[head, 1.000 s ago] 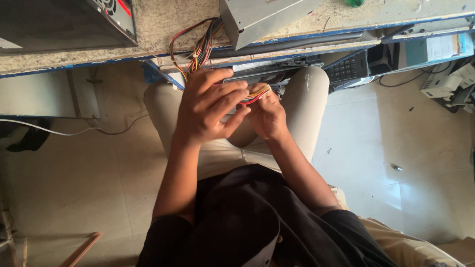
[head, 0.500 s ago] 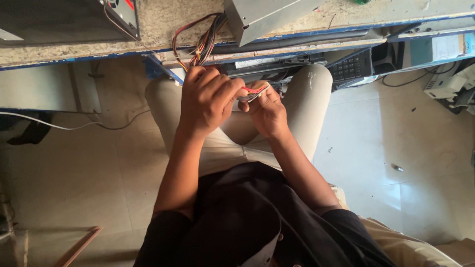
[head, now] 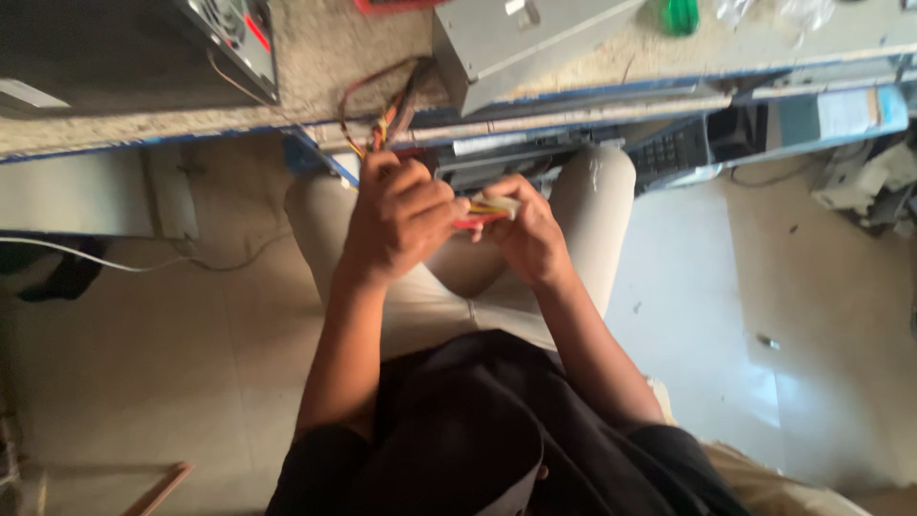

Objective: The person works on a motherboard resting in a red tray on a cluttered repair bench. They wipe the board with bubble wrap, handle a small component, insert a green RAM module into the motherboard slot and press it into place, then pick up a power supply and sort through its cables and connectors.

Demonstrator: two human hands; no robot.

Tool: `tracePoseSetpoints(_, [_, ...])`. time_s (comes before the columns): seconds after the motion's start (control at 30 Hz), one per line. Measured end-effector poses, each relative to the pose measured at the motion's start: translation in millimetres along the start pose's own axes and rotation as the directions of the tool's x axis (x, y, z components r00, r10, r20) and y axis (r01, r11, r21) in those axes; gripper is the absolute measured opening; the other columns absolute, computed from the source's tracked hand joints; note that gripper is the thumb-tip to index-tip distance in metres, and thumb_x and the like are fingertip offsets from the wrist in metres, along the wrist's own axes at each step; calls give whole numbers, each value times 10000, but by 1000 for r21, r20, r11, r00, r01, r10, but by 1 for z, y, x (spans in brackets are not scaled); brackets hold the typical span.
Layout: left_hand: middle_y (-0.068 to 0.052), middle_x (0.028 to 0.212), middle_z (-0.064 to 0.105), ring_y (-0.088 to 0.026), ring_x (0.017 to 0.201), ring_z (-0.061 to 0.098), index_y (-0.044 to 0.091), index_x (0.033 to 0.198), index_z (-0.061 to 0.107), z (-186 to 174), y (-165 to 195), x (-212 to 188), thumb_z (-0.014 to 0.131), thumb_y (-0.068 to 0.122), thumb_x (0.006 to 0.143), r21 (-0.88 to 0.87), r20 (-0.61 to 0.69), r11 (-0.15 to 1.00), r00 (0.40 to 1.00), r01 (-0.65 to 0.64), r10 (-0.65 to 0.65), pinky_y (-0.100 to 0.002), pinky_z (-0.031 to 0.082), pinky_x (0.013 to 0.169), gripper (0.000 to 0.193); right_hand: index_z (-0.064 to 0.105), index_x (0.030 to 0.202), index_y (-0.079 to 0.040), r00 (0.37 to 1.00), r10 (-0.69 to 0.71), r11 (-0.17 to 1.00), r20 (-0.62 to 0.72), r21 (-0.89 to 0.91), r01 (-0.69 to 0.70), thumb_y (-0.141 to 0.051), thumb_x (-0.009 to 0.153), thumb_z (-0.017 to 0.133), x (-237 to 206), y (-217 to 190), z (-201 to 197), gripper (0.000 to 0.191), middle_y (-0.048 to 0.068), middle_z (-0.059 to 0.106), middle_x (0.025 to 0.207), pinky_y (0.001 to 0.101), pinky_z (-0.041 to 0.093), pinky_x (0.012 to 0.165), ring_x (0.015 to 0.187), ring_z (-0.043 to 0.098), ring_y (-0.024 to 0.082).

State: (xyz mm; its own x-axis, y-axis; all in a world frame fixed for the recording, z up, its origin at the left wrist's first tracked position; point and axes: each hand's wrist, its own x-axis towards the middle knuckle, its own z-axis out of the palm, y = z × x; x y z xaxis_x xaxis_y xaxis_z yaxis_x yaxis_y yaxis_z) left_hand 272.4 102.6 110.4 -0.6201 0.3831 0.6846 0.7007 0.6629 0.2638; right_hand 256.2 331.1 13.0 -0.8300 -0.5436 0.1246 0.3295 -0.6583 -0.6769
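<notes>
Two hands: held close together above the lap, just below the bench edge, both closed on one wire bundle.
Left hand (head: 399,215): curled into a narrow grip around the red and yellow wire bundle (head: 475,212), fingers folded over it, knuckles turned toward the camera.
Right hand (head: 528,234): pinched shut on the pale connector (head: 502,204) at the bundle's end, just beside the left hand.
Wire bundle: seen between the two hands; a further stretch of coloured wires (head: 382,110) is seen looping from the left hand up over the bench edge toward the grey metal power supply box (head: 516,43).
Bench (head: 325,57): rough, speckled top with a blue edge, carrying the grey box, a dark computer case (head: 229,29) at the left and a green object (head: 680,14) at the right.
Below the bench: a black keyboard (head: 673,151) is tucked on a shelf beside the right knee.
Floor (head: 726,315): pale tiles, with a thin cable (head: 124,263) trailing at the left and a wooden stick (head: 158,487) near the lower left corner.
Obstruction: the connector is partly hidden by the fingers, so its exact shape cannot be told.
</notes>
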Motion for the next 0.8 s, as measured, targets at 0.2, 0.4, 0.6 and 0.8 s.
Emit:
tracePoseSetpoints(0.2, [74, 908, 627, -155, 847, 548, 149, 922, 732, 4, 2, -2, 849, 124, 852, 3, -50, 1000, 998, 29, -29, -393, 387, 891, 138, 568, 1320, 9, 997, -4, 998, -74, -66, -1, -313, 1044, 717, -3, -4, -7, 449, 150, 654, 1289, 361, 453, 1000, 1158, 613, 216])
tracePoseSetpoints(0.4, [76, 914, 628, -157, 852, 554, 158, 938, 755, 8, 4, -4, 854, 122, 823, -3, -104, 1000, 994, 25, -25, -389, 390, 893, 156, 538, 1348, -37, 999, -6, 996, -36, 85, 9, -235, 997, 733, -2, 0, -1, 447, 140, 655, 1324, 418, 455, 1104, 1246, 617, 251])
tracePoseSetpoints(0.6, [84, 910, 620, -159, 864, 559, 175, 923, 753, 15, 4, -2, 880, 138, 815, -4, -164, 1000, 986, 31, -31, -379, 389, 878, 171, 487, 1414, -114, 1000, 17, 989, -20, 148, -14, -211, 992, 750, 0, 3, 5, 506, 138, 650, 1340, 430, 435, 1058, 1246, 603, 265])
tracePoseSetpoints(0.8, [67, 982, 650, -197, 948, 589, 166, 978, 711, 4, 4, 6, 877, 142, 801, -92, -137, 994, 988, 58, -70, -402, 403, 904, 244, 460, 1410, -147, 999, -41, 996, -7, 76, 41, -100, 971, 773, 1, 8, 6, 541, 146, 648, 1378, 412, 433, 1027, 1229, 598, 243])
